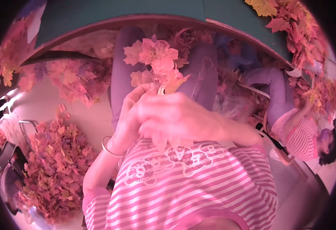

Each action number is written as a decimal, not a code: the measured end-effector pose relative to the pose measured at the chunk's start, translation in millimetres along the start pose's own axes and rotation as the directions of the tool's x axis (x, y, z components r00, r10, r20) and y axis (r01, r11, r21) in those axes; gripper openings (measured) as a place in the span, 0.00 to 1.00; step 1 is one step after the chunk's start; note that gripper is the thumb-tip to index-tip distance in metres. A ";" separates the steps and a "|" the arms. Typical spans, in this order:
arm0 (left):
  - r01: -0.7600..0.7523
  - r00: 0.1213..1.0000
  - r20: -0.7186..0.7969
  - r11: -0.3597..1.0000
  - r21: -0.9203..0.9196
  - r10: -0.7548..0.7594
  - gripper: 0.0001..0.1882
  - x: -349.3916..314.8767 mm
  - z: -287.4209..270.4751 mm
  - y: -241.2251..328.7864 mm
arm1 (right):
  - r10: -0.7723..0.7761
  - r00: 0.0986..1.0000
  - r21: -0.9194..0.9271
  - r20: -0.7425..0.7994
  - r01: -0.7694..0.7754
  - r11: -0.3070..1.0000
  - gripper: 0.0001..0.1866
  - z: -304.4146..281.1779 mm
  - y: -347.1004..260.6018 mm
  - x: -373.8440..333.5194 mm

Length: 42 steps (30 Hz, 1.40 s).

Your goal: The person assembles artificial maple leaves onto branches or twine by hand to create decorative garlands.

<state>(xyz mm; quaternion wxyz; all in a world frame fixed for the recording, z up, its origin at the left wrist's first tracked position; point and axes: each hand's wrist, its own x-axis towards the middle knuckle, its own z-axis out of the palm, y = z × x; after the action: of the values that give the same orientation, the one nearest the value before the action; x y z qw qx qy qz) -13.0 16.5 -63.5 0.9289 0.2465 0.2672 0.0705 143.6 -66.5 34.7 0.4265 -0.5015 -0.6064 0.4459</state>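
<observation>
A sprig of artificial maple leaves (158, 53), pinkish with some yellow, stands up over my lap. My left hand (139, 101), with a bangle at its wrist, is closed around the lower end of the sprig. Across it lies my right hand (171, 115), its fingers curled in and blurred by motion. It presses against the left hand at the stems, and its fingertips are partly hidden. More pale leaf tips (164, 142) hang below the right hand, in front of my striped shirt (191, 184).
A big heap of maple leaves (56, 168) is on the floor at the left. A green-topped table (125, 9) curves over my knees, with leaf bunches (72, 78) under its left side. At the right sits another person in a striped shirt (300, 134), near hanging leaves (302, 42).
</observation>
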 end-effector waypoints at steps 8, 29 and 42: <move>-0.020 0.964 -0.235 0.912 0.410 0.127 0.11 -26.8 2.0 -9.2 | 0.354 0.859 -0.015 -0.369 -0.387 0.922 0.06 12.1 48.3 -36.0; -0.014 0.898 -0.413 0.948 0.317 0.152 0.06 -28.6 -22.8 -15.5 | 0.173 0.874 0.004 -0.454 -0.192 0.981 0.06 48.8 82.0 -28.8; -0.062 0.882 -0.471 0.990 -0.125 -0.004 0.08 -31.6 -22.3 -28.4 | 0.274 0.880 0.023 -0.388 -0.288 0.957 0.07 56.8 91.9 -31.7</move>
<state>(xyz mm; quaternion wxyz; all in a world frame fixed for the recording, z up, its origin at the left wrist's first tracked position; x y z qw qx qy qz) -51.6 -7.1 -79.4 0.8499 0.1621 0.4752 0.1601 114.0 -95.1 -70.0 0.4594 -0.6698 -0.4388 0.3843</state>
